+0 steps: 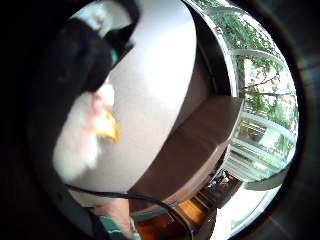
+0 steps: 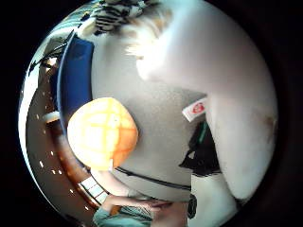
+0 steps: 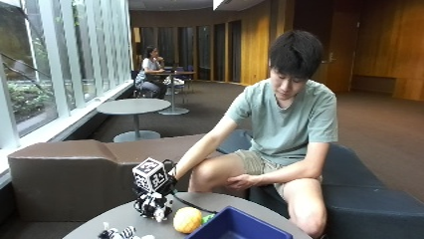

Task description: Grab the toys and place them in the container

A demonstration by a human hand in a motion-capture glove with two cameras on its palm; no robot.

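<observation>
Outside view, black-and-white plush toy point(image 3: 154, 206), upright

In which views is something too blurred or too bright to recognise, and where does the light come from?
Outside view: daylight enters through the tall windows. Thumb side palm view: a white plush toy is washed out; the orange ball glows. Little finger side palm view: the black-and-white toy is blurred.

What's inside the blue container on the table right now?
Only part of the blue container shows, and the visible interior looks bare blue. Its front is cut off by the frame edge, so toys there cannot be ruled out.
</observation>
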